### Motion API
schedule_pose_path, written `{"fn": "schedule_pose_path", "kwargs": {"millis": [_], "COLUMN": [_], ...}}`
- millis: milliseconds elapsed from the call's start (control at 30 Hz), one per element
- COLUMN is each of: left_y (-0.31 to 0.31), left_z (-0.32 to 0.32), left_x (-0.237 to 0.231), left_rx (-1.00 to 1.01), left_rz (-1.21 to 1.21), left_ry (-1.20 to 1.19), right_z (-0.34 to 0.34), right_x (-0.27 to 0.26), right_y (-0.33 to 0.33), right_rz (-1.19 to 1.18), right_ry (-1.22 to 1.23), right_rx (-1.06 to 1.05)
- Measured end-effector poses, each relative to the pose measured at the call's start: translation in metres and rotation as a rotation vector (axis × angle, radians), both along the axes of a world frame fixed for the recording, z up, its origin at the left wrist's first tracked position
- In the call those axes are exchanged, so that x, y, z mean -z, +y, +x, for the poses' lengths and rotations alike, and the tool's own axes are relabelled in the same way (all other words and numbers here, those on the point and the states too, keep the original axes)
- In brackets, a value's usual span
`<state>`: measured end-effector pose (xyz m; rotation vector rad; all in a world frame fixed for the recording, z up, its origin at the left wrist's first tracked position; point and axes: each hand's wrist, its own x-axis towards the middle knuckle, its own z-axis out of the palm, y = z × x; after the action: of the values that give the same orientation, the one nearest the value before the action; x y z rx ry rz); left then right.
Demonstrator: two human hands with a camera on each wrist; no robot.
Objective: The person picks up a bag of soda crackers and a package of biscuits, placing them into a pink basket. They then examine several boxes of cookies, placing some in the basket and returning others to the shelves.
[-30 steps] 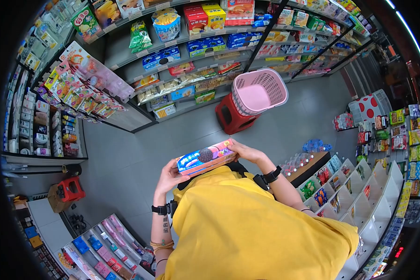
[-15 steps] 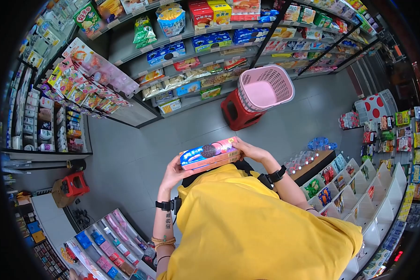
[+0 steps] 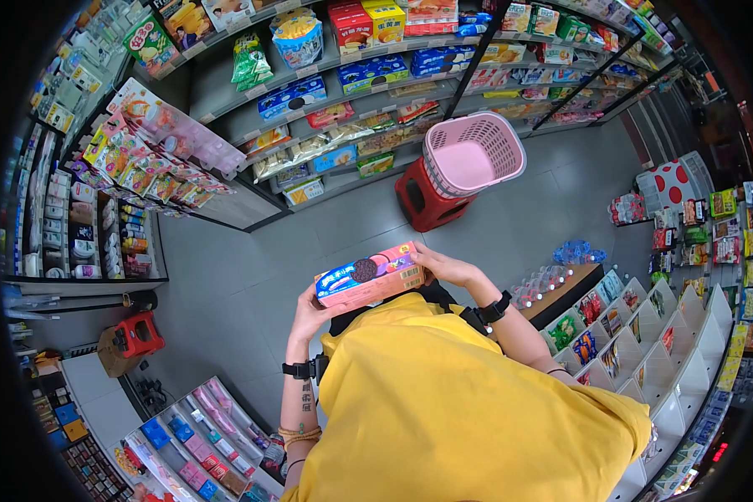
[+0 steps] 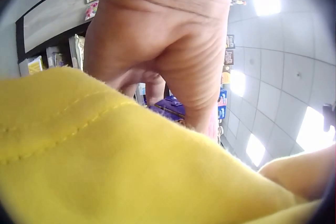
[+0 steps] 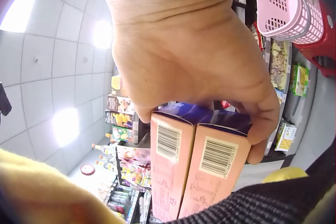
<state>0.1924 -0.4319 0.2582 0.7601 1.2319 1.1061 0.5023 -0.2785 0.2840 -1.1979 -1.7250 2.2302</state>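
Observation:
Two pink-and-blue sandwich cookie boxes [image 3: 368, 276] are held together in front of the yellow shirt, a dark cookie printed on the upper face. My left hand [image 3: 311, 314] grips their left end, thumb along the near side. At the other end my right hand [image 3: 443, 266] holds them, fingers over the far edge. From the right wrist, the two boxes [image 5: 197, 166] lie flush side by side with barcodes toward the camera, and the right hand [image 5: 194, 61] spans both ends. Shirt cloth hides much of the left hand's [image 4: 157, 50] work in the left wrist view.
A pink basket [image 3: 475, 155] sits on a red stool [image 3: 427, 201] ahead on the grey floor. Snack shelves [image 3: 335, 125] curve across the far side. White display bins [image 3: 644, 360] stand close at right, a rack of small boxes [image 3: 201, 443] at lower left. Another red stool [image 3: 140, 333] is farther left.
The boxes have tilted a little so more of their pink barcode side faces up. Both hands keep their grip. The head view shifted right, then slightly back.

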Motion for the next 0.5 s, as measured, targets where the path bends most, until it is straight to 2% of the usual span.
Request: {"fn": "schedule_pose_path", "kwargs": {"millis": [267,500], "left_y": [0.004,0.006], "left_z": [0.0,0.0], "left_x": [0.002,-0.002], "left_rx": [0.02,0.02], "left_rz": [-0.008,0.008], "left_ry": [-0.044,-0.029], "right_z": [0.003,-0.001], "right_x": [-0.007,0.0], "right_y": [0.001,0.005], "right_rz": [-0.144,-0.133], "right_ry": [0.061,0.11], "right_rx": [0.061,0.07]}}
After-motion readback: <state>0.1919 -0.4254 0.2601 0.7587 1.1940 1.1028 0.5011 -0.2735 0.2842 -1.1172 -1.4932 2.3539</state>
